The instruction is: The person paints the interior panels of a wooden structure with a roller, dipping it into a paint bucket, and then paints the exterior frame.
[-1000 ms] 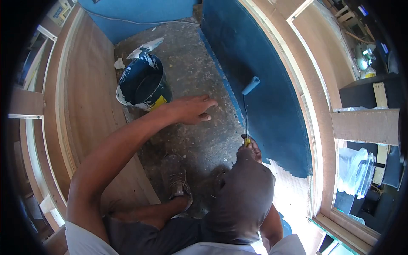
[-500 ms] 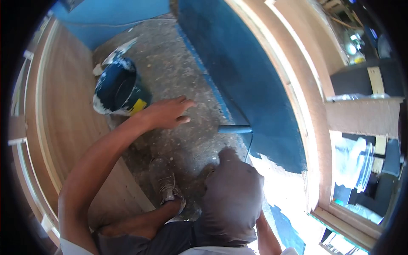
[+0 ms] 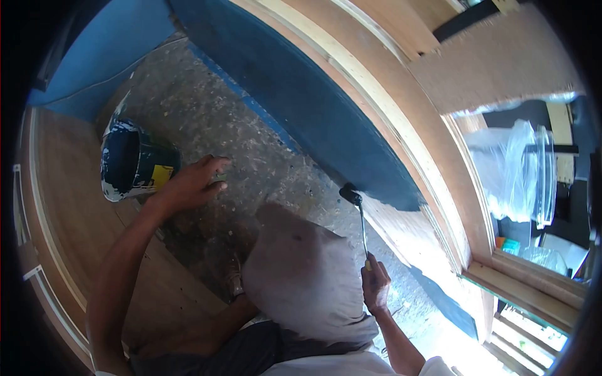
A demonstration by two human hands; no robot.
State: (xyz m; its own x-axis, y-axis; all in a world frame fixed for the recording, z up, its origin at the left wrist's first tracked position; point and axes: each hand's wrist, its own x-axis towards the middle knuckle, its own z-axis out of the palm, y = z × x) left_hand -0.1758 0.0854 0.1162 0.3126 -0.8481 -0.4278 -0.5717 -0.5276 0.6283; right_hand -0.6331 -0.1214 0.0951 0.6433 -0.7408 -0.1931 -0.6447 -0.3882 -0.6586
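My right hand [image 3: 375,285] grips the handle of a paint roller [image 3: 351,193]. The dark, wet-looking roller head is at the lower edge of a wooden panel [image 3: 301,88] coated in dark blue paint. Bare wood [image 3: 401,225] shows beside the head, where the blue coat ends. My left hand [image 3: 195,182] hangs over the floor with fingers apart and nothing in them. Close to it stands a paint bucket [image 3: 164,153], dark inside, with pale smears on its rim and a yellow label.
A plain wooden panel [image 3: 69,182] runs along the left. Speckled concrete floor [image 3: 188,94] lies between the panels, and a cable crosses near a light blue panel [image 3: 125,44]. My covered knee [image 3: 301,269] is in front. Wrapped plastic [image 3: 511,169] sits in the frame at right.
The roller head has moved down the panel to its lower edge near the bare wood. My right hand has come into sight from behind the knee. The view has turned, shifting the bucket left.
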